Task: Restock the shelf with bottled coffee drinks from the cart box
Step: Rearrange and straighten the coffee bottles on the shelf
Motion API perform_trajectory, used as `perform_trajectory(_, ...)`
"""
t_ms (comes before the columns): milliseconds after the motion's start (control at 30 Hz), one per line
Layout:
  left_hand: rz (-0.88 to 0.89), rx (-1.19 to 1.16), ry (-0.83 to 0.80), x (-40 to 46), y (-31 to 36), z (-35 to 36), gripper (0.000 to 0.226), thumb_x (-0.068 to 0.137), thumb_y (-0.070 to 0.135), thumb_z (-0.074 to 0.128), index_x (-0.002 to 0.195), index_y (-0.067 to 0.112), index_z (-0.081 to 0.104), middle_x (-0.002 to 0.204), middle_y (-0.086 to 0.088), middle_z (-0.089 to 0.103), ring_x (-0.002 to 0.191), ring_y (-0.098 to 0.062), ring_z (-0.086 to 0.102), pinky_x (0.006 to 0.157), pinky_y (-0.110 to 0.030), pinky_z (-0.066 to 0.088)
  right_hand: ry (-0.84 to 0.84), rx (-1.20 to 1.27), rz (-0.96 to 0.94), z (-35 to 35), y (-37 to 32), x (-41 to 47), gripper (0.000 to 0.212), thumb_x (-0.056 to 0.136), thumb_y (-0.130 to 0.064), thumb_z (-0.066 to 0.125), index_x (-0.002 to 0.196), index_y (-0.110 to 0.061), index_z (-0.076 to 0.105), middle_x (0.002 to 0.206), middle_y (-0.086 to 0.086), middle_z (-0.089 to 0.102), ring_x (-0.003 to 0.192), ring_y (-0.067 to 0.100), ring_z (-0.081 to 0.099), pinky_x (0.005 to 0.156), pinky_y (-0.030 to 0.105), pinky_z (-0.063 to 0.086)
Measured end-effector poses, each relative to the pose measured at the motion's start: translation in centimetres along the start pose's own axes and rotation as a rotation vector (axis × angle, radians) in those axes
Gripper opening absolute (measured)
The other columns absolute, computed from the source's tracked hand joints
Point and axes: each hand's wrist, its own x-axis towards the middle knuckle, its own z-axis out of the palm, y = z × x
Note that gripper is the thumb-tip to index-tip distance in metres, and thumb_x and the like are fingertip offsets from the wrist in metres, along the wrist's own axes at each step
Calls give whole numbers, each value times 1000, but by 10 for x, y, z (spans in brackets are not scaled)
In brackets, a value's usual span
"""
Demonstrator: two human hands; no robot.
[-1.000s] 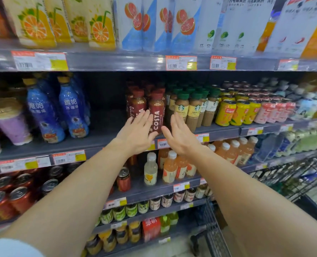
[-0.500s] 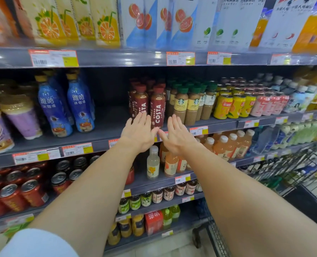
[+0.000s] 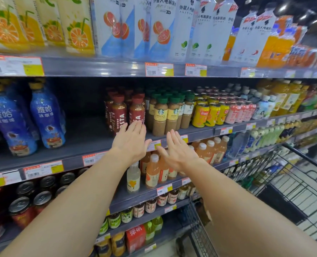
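Both arms stretched toward shelf (image 3: 91, 145). Left hand (image 3: 130, 140) flat, fingers released, fingertips at red-capped coffee bottles (image 3: 117, 113); lower than second before. Right hand (image 3: 178, 151) flat, empty, drawn back below shelf edge. Likely withdrawing toward cart (image 3: 291, 184); box not seen.

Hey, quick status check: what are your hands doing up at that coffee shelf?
Left hand open, fingertips at red-capped Costa bottles. Right hand open, empty, below the Starbucks bottles. Nothing blocking.
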Motion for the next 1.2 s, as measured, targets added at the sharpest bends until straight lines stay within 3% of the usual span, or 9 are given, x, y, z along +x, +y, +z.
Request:
perform_trajectory(267,42,35,37,23,2,-11,65,102,46,20,152,5,14,161,-12,12,149,-25,9,120,-43,12,47,25,37,-27,15,9,76,101,-56,18,154,-5,-4,163,10,-9,150,20,-9,120,34,0)
perform_trajectory(533,-44,91,145,56,-40,-28,61,102,43,24,151,6,22,159,-13,20,147,-24,17,119,-41,14,185,-12,-269,-63,-18,80,73,103,-50,25,155,-2,5,163,14,2,151,23,-1,120,32,2)
perform_trajectory(667,-163,44,177,64,-66,-28,59,101,38,32,149,5,28,157,-14,25,146,-25,23,120,-40,16,257,-32,-451,-86,-31,117,69,102,-49,34,153,-4,19,161,14,19,150,22,8,119,32,10)
perform_trajectory(800,-320,-53,213,72,-85,-27,60,98,37,43,148,5,33,155,-15,31,141,-30,32,116,-40,24,325,-67,-572,-94,-28,153,66,95,-55,46,144,-11,39,147,12,43,139,27,34,110,35,30)
perform_trajectory(933,-409,-97,202,80,-91,-25,62,95,50,37,143,11,44,147,-13,45,130,-33,48,106,-41,42,463,-81,-732,-91,-26,183,55,89,-61,50,112,-14,65,114,7,61,110,28,53,93,38,44)
perform_trajectory(1000,-408,-118,159,83,-93,-23,70,88,60,28,138,16,52,133,-14,59,117,-36,58,98,-43,48,434,-18,-776,-92,-25,194,49,87,-58,55,109,-16,66,112,4,61,110,26,53,92,36,43)
perform_trajectory(1133,-447,-257,185,93,-97,-19,46,90,42,60,127,15,63,122,-10,67,111,-34,62,101,-39,46,335,128,-801,-89,-26,214,45,83,-57,64,110,-21,65,121,0,58,117,22,50,99,31,40)
perform_trajectory(1200,-449,-323,210,97,-99,-17,43,88,37,66,124,14,65,119,-9,68,108,-32,63,99,-41,48,323,164,-781,-87,-27,217,45,81,-56,67,110,-21,66,120,-1,56,119,20,48,96,24,34)
